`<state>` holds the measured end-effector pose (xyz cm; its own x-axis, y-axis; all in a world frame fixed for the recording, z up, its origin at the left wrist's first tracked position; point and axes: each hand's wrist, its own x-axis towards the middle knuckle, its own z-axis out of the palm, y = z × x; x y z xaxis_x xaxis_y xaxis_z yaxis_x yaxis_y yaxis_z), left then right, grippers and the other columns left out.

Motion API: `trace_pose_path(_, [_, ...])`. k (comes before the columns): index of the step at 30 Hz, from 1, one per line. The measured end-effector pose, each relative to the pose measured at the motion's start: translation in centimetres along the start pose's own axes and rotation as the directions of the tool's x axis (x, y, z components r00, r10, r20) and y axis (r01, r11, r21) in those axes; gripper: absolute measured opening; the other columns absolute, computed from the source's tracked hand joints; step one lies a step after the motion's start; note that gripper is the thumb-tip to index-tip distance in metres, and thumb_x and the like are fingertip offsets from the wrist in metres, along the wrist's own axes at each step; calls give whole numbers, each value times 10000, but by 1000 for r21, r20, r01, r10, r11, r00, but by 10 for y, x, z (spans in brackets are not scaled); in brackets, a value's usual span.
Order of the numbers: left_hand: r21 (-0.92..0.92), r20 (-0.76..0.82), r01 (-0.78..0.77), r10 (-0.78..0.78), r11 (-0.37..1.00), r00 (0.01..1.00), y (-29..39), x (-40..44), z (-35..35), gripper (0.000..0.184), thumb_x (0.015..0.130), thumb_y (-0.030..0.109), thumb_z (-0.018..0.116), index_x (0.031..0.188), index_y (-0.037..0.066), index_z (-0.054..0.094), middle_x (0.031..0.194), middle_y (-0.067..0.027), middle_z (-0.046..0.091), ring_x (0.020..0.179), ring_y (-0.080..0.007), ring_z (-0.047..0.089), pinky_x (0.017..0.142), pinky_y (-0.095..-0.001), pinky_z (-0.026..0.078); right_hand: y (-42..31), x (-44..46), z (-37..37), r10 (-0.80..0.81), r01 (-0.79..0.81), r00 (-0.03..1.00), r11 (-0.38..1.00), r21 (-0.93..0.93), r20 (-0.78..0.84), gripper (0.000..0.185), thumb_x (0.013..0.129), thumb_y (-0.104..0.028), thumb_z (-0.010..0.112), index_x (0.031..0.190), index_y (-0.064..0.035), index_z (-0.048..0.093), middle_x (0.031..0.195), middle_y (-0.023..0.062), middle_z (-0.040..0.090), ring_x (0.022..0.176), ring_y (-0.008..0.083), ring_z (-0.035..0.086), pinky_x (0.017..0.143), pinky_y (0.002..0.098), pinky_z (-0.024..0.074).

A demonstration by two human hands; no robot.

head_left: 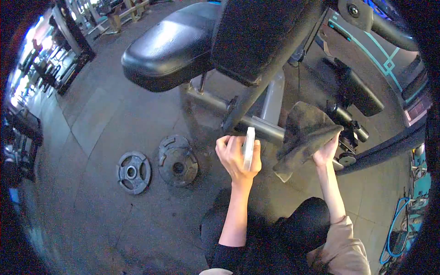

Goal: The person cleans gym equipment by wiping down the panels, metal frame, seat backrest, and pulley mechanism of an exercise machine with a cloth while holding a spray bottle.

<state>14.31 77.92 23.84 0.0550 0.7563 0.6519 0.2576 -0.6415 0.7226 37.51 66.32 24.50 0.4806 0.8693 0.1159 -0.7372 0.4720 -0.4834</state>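
Note:
My left hand [239, 156] is closed around a slim white bottle [249, 149], held upright below the metal frame of a gym machine. To the right, my right hand [328, 150] grips the edge of a dark grey cloth [305, 133], which hangs down from it in front of the machine's lower frame. A grey metal tube [262, 129] of the frame runs just beyond both hands. Above them are the machine's black padded seat [169, 46] and a second dark pad [256, 36].
Weight plates lie on the dark floor at the left, one single plate [133, 173] beside a few overlapping ones [178, 167]. A black roller pad [360, 89] is at the right. Blue tubing [395, 224] shows at the far right edge.

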Motion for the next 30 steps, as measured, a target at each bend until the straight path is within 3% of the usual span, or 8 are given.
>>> trace_pose_path(12, [-6,-62,164,-164,986,985,38,-5,-4,259,724,306,638,676,56,590,689,-85,579,791,-298,493,773,-415,356,13,-11,35,70,-83,989,991,101,128,530,859,-474,499,1196,-65,518,1224,119,528,1080,302,504,941,460,397])
trace_pose_path(16, [2,-56,151,-151,989,987,38,-5,-3,290,749,332,619,697,48,595,719,-92,584,807,-300,493,789,-421,345,-20,8,81,-82,109,932,992,-59,354,547,900,-511,402,1228,-84,501,1277,72,489,1183,264,421,1011,425,316])
trace_pose_path(17, [30,-13,130,-129,991,992,37,-8,-4,293,755,333,613,701,45,595,719,-94,584,810,-301,493,794,-425,341,-21,13,108,-261,274,961,945,-179,94,552,905,-514,385,1228,-81,500,1269,66,495,1175,259,429,1006,421,323])
trace_pose_path(20, [-21,19,120,-120,993,993,33,-14,-2,306,766,338,598,711,36,591,718,-101,575,821,-303,484,800,-436,326,-7,46,159,-563,522,826,767,-373,-1,452,933,-439,398,1141,-64,542,1198,84,529,1105,251,471,948,413,367])
trace_pose_path(21, [-61,-20,117,-118,991,993,37,-10,-2,307,763,339,601,713,37,591,720,-100,573,822,-303,481,798,-435,326,-15,66,149,-590,505,767,313,-804,252,357,929,-356,437,1082,-56,554,1134,95,550,1050,258,494,921,406,377])
trace_pose_path(23, [-103,-51,91,-97,991,994,36,-10,0,308,757,345,611,741,38,594,736,-96,565,828,-303,471,801,-429,321,7,151,96,-457,317,857,102,-943,239,186,820,-62,496,955,-4,611,921,148,629,838,251,553,696,399,424])
trace_pose_path(28, [41,-63,42,-39,998,997,52,-4,-7,295,752,346,619,775,53,597,752,-84,565,853,-301,473,823,-431,312,75,195,149,-546,574,208,-604,-553,812,516,754,-56,531,1249,36,417,1342,282,320,1241,404,329,1016,433,290])
trace_pose_path(30, [86,-58,41,-37,995,998,49,-5,-10,289,750,345,622,777,58,597,754,-78,565,860,-299,475,829,-432,309,83,204,134,-553,574,246,-579,-580,796,700,711,-68,585,1333,25,279,1381,290,236,1267,460,252,1053,420,239])
